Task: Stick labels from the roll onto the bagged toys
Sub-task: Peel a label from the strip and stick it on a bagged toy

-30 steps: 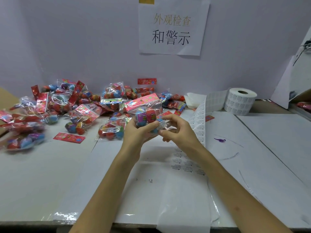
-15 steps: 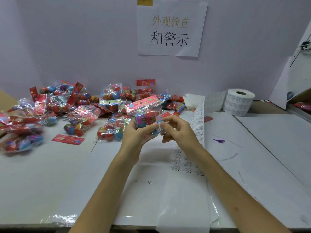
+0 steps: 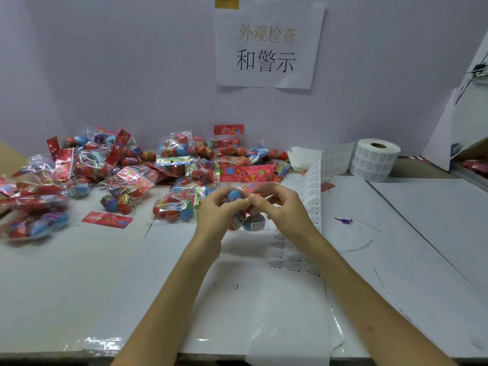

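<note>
Labelling step: left hand and right hand, fingers curled, grip one bagged toy above mid-worktop, and a label looks stuck on. Next, probably: set it aside and peel another off the strip from the roll at the far right edge.

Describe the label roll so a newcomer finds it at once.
Start at the paper sign on the back wall, then drop down and right to the far edge of the table. The label roll stands on end there, right of the pile of bagged toys, its strip trailing forward. It is the only plain white cylinder; its neighbours are red and blue bags.
</note>
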A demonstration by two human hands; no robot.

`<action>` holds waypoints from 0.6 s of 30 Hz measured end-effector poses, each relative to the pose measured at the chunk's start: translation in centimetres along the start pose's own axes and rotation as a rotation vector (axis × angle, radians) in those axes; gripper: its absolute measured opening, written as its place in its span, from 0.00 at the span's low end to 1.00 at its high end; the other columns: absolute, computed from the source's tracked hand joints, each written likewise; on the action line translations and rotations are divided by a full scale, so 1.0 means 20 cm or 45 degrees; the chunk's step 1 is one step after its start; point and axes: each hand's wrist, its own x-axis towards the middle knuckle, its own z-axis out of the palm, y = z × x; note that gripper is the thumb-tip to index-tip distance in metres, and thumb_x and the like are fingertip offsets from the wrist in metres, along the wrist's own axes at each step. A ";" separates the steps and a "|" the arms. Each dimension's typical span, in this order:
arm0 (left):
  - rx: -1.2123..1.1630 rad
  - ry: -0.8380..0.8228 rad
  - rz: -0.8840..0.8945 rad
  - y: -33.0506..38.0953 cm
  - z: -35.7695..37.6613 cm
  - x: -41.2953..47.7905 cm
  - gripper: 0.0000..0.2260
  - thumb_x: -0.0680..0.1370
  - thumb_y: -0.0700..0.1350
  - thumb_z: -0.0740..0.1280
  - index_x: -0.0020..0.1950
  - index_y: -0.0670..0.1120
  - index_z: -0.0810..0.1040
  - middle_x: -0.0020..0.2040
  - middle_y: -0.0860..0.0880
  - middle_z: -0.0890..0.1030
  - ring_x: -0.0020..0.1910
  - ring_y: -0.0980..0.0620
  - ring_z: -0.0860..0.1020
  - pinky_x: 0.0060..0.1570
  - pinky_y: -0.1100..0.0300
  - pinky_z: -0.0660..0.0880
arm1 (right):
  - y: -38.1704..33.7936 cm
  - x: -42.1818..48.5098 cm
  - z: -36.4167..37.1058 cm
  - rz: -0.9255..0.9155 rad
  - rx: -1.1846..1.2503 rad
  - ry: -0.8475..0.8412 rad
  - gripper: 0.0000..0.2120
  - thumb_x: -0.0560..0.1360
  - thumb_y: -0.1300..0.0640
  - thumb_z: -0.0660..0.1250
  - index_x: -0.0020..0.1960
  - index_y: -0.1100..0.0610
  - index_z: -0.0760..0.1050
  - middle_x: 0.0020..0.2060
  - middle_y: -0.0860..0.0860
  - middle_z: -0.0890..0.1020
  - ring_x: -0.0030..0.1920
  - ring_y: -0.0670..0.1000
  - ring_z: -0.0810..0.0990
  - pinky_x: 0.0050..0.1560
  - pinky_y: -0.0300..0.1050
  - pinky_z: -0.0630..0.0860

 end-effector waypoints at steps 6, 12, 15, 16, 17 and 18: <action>0.023 -0.016 0.034 -0.01 0.01 0.00 0.04 0.76 0.41 0.75 0.50 0.46 0.84 0.42 0.46 0.87 0.41 0.50 0.86 0.37 0.61 0.81 | -0.01 0.00 -0.01 0.023 0.012 0.051 0.02 0.78 0.55 0.72 0.47 0.52 0.82 0.36 0.50 0.85 0.38 0.46 0.83 0.36 0.33 0.73; 0.015 -0.092 -0.072 0.00 0.03 -0.01 0.13 0.77 0.49 0.74 0.60 0.47 0.83 0.52 0.46 0.87 0.55 0.45 0.85 0.55 0.50 0.82 | -0.02 0.01 -0.03 0.163 0.095 0.102 0.05 0.77 0.56 0.72 0.43 0.56 0.81 0.36 0.51 0.81 0.36 0.48 0.79 0.34 0.40 0.75; -0.025 -0.105 -0.142 0.01 0.04 -0.02 0.18 0.79 0.52 0.72 0.65 0.45 0.80 0.57 0.42 0.85 0.56 0.41 0.84 0.55 0.47 0.82 | -0.03 0.01 -0.03 0.268 0.154 0.179 0.08 0.77 0.54 0.72 0.41 0.56 0.80 0.33 0.51 0.82 0.36 0.49 0.79 0.37 0.44 0.76; -0.038 -0.113 -0.134 0.01 0.04 -0.01 0.14 0.79 0.51 0.71 0.62 0.45 0.81 0.55 0.42 0.85 0.54 0.40 0.85 0.51 0.50 0.83 | -0.03 0.01 -0.04 0.306 0.155 0.179 0.09 0.77 0.52 0.71 0.41 0.57 0.80 0.33 0.50 0.82 0.36 0.49 0.80 0.38 0.45 0.77; -0.042 -0.119 -0.136 0.02 0.03 -0.01 0.12 0.79 0.50 0.72 0.59 0.46 0.82 0.54 0.42 0.85 0.53 0.40 0.85 0.49 0.50 0.84 | -0.02 0.01 -0.04 0.341 0.148 0.163 0.12 0.77 0.49 0.71 0.42 0.56 0.81 0.33 0.49 0.82 0.35 0.49 0.79 0.39 0.45 0.77; -0.037 -0.125 -0.153 0.02 0.03 -0.02 0.12 0.78 0.49 0.73 0.58 0.47 0.83 0.54 0.42 0.85 0.54 0.40 0.84 0.52 0.47 0.83 | -0.02 0.01 -0.05 0.381 0.137 0.141 0.14 0.78 0.46 0.69 0.42 0.56 0.81 0.32 0.48 0.82 0.34 0.47 0.79 0.39 0.44 0.76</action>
